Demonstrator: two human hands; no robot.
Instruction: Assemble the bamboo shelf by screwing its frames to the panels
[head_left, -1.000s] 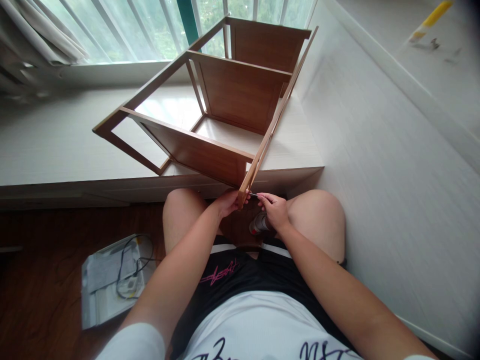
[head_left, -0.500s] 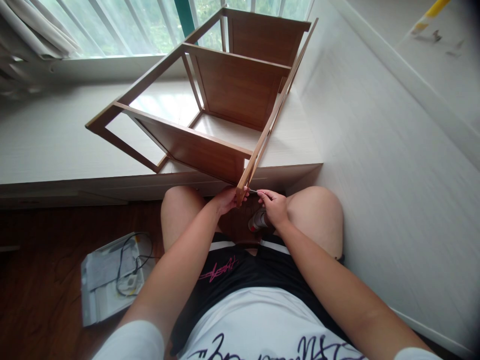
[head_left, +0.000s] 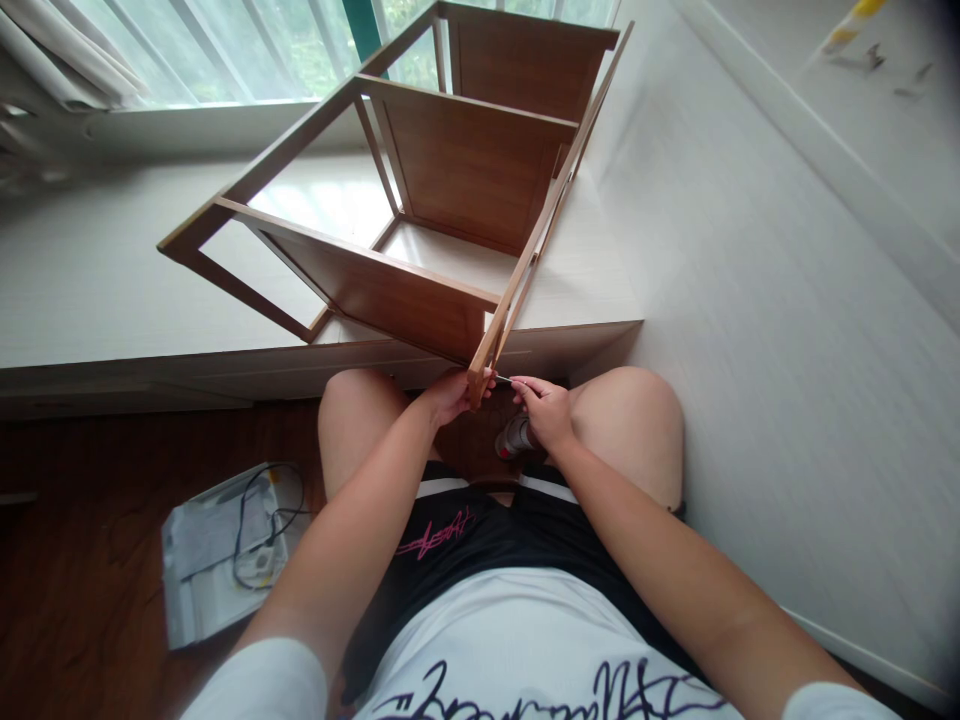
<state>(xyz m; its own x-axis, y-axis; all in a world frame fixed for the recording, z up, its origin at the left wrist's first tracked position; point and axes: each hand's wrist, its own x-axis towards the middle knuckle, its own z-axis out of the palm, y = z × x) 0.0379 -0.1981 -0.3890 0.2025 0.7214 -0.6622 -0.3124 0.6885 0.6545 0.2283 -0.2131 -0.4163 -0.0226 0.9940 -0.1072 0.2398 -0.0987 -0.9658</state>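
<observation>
Looking down from the head camera, a seated person works at the near corner of a wooden shelf frame (head_left: 420, 200) that lies tipped on its side on a white ledge, its near end jutting out over the person's lap.

The left hand (head_left: 448, 393) is curled around the frame's near corner post (head_left: 480, 372), its fingers closed on the wood just where the post ends. The right hand (head_left: 546, 410) sits just to the right of that corner, fingers pinched together on a thin metal tool (head_left: 504, 380), probably a small key or driver. The tool's shaft runs almost level, pointing left from the right fingertips into the side of the post, so its tip meets the wood directly across from the left fingers. The post's long axis runs away from both hands, up and to the right, toward the window.

Below the right hand, between the knees, a grey and red cylindrical object (head_left: 514, 438) shows; what it is cannot be told. Well to the left of the left hand, on the dark floor, lies an open white box with a black cable (head_left: 225, 545).
</observation>
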